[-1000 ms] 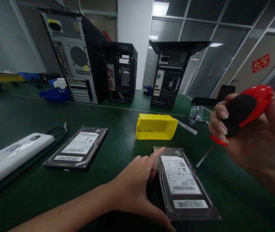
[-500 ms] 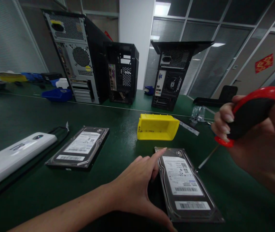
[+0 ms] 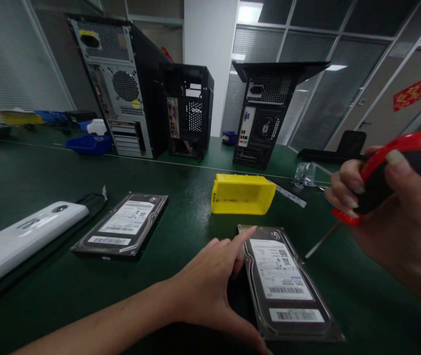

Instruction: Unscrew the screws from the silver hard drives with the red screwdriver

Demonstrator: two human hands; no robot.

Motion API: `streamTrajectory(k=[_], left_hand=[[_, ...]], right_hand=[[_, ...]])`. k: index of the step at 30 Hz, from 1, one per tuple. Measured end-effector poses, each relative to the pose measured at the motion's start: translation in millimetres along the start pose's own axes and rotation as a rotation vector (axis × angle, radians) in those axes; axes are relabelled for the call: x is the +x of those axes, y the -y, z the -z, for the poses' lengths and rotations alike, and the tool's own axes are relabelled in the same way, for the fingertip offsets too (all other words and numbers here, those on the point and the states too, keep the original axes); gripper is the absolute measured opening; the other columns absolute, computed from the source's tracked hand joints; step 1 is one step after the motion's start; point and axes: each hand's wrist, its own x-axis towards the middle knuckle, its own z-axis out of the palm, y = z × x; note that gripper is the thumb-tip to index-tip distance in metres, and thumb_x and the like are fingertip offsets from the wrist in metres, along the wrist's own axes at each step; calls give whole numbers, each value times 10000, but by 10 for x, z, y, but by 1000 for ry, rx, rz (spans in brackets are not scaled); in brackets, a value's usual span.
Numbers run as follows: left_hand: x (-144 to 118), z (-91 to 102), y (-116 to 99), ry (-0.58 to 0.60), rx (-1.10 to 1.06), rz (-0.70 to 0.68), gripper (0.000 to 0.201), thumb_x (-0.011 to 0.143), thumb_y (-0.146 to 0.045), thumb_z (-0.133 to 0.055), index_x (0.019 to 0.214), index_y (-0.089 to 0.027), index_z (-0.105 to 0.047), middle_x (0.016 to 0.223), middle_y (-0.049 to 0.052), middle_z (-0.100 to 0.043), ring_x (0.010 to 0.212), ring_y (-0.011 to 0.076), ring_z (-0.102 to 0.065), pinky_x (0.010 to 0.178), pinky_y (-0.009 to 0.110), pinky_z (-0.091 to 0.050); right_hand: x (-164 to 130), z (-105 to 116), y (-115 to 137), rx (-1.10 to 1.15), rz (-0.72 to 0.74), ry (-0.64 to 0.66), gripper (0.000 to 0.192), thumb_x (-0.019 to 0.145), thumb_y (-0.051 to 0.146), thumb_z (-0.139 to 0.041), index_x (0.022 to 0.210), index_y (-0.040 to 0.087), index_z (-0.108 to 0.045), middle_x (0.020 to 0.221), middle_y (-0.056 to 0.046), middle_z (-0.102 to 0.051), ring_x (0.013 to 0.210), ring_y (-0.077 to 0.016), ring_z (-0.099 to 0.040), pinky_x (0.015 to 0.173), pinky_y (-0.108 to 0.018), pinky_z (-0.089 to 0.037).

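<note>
My left hand [image 3: 210, 286] rests against the left edge of a hard drive [image 3: 286, 286] lying flat on the green table, thumb at its near corner, forefinger along its far corner. My right hand [image 3: 395, 217] grips the red-and-black handle of a screwdriver [image 3: 380, 175], held above the table to the right of the drive. Its thin shaft [image 3: 321, 240] points down and left, the tip just off the drive's right edge.
A yellow bin [image 3: 243, 194] lies on its side behind the drive. A second hard drive [image 3: 123, 226] and a white device [image 3: 21, 236] with a black cable sit to the left. Three computer cases [image 3: 122, 84] [image 3: 188, 111] [image 3: 265, 111] stand at the back, with a blue bin [image 3: 88, 144] beside them.
My right hand has shifted its grip slightly on the screwdriver handle and drifted a little right. The left hand and the drive have stayed put.
</note>
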Motion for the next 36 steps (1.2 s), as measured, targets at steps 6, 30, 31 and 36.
streamTrajectory(k=[6, 30, 31, 36], left_hand=[[-5, 10, -2, -5, 1, -17, 1317, 450, -604, -792, 1482, -216, -71, 1117, 74, -548, 993, 284, -491, 908, 461, -357], [-16, 8, -19, 2, 4, -16, 1315, 473, -641, -763, 1483, -208, -42, 985, 38, -550, 944, 260, -490, 975, 485, -287], [-16, 11, -21, 5, 3, -16, 1317, 473, -636, -766, 1483, -208, -38, 975, 34, -551, 944, 259, -490, 980, 486, -283], [-3, 27, -39, 2, -5, 22, 1335, 429, -618, -791, 1480, -191, -87, 995, 53, -548, 915, 260, -485, 885, 448, -372]], right_hand=[[-23, 22, 0, 11, -4, 15, 228, 726, 396, -678, 865, 247, -577, 633, 22, -399, 484, -104, -388, 397, -230, -286], [-61, 42, -3, 16, 32, 61, 336, 710, 563, -631, 849, 259, -589, 656, 11, -434, 429, -115, -404, 290, -244, -263], [-68, 47, -3, 30, 31, 57, 344, 722, 564, -617, 867, 253, -593, 674, 7, -436, 438, -116, -412, 299, -248, -275], [-80, 68, -12, 60, 16, 50, 368, 821, 575, -463, 893, 240, -598, 676, -2, -412, 438, -116, -404, 333, -259, -295]])
